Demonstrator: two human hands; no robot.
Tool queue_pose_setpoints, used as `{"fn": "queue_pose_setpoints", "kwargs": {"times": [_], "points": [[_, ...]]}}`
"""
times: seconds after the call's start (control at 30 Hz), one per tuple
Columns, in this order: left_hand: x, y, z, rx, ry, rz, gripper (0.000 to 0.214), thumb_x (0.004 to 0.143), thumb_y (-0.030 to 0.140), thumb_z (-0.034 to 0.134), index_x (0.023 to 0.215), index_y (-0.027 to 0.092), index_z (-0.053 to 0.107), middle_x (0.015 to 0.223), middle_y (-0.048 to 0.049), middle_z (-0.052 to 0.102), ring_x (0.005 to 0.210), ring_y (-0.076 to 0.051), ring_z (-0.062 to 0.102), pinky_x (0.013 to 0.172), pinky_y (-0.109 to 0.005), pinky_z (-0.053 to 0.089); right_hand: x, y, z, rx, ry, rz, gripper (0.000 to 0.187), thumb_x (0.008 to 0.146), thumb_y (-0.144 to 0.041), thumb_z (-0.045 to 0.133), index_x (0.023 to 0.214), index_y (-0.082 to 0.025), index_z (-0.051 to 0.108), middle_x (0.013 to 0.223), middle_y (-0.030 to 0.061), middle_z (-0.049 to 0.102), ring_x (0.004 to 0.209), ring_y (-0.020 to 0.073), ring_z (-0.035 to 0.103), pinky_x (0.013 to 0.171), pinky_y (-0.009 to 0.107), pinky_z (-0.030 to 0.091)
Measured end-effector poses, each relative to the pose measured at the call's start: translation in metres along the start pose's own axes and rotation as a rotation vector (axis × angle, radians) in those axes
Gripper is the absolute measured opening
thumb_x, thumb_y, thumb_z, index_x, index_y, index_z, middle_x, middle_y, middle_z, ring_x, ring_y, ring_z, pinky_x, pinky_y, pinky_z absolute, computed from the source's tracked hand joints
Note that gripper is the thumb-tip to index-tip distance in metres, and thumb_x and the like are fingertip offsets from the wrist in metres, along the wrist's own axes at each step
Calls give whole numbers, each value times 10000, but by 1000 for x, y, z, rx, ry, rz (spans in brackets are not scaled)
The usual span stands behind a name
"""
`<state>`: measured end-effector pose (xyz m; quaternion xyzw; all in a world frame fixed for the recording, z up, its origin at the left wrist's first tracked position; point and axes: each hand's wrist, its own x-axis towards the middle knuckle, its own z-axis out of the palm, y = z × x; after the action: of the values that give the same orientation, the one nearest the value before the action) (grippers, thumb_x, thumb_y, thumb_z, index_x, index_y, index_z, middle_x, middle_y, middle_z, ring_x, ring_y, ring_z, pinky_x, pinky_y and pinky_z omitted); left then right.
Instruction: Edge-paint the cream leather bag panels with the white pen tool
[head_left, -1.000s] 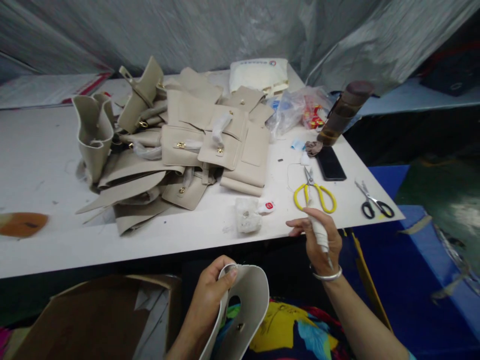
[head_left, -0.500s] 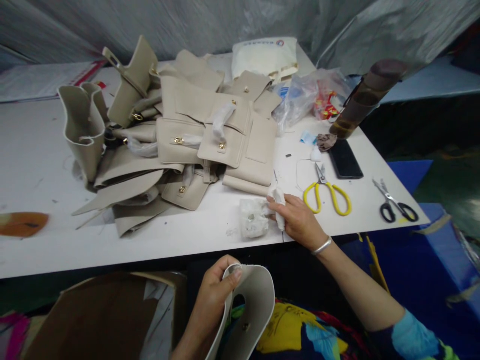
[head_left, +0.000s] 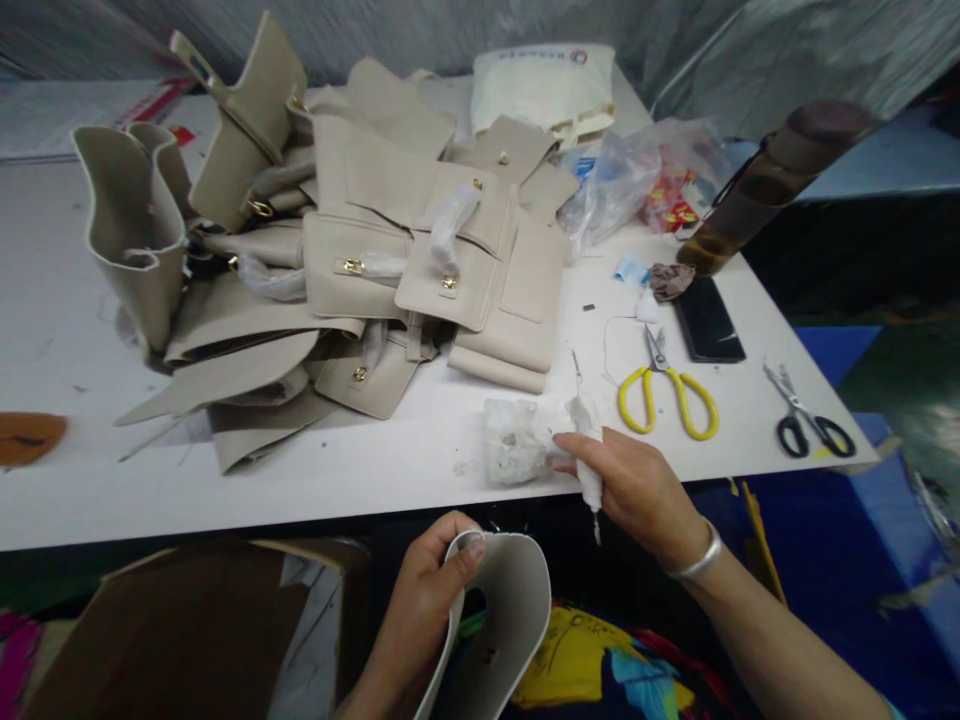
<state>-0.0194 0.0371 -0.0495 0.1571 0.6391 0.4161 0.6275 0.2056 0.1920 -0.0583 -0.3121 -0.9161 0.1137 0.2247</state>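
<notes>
My left hand (head_left: 424, 590) is closed on the top edge of a curved beige leather piece (head_left: 502, 620), held upright over my lap below the table edge. My right hand (head_left: 637, 490) grips a thin pointed tool wrapped in white tape (head_left: 587, 455), its metal tips sticking out at both ends. That hand rests at the table's front edge, its fingers touching a crumpled clear plastic bag (head_left: 514, 450) with small parts inside.
A heap of beige leather bag parts (head_left: 360, 260) covers the middle of the white table (head_left: 75, 480). Yellow scissors (head_left: 667, 385), a black phone (head_left: 709, 320), black scissors (head_left: 814, 425), a brown bottle (head_left: 772, 180) and plastic bags (head_left: 637, 185) lie right. A cardboard box (head_left: 187, 630) stands lower left.
My right hand carried the taped tool from near my lap up to the plastic bag, then drew back slightly toward the table edge. The left hand kept hold of the leather piece.
</notes>
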Motion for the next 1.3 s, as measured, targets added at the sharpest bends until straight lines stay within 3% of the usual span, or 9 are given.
{"fn": "queue_pose_setpoints", "kwargs": {"times": [0.07,0.17,0.77,1.3], "points": [[2,0,0,-2,-6,2,413,748,539,801,766,185,588,656,38,512,599,-113,422,603,-235,352,-6,-14,-8,41,-33,6,182,1061,-222,521,1216,-187,609,779,27,607,692,199,584,645,305,416],[5,1,-2,-6,-17,-5,417,739,536,808,751,183,587,654,38,507,599,-113,420,605,-238,352,-11,-28,-10,61,-79,9,166,1089,-289,482,1171,-190,587,775,19,608,682,200,586,646,311,404],[10,5,-6,-62,-43,-22,415,740,531,815,748,182,591,634,42,499,586,-104,404,597,-234,335,3,-30,-9,-30,-201,-34,225,989,-120,485,1179,-227,542,746,-3,571,638,191,522,620,319,305],[9,6,-5,-48,-39,2,399,742,506,820,723,179,592,637,36,497,616,-119,411,604,-242,347,11,-31,-18,-46,-185,-99,316,918,-26,453,1154,-215,542,745,1,574,635,184,510,605,320,311]]}}
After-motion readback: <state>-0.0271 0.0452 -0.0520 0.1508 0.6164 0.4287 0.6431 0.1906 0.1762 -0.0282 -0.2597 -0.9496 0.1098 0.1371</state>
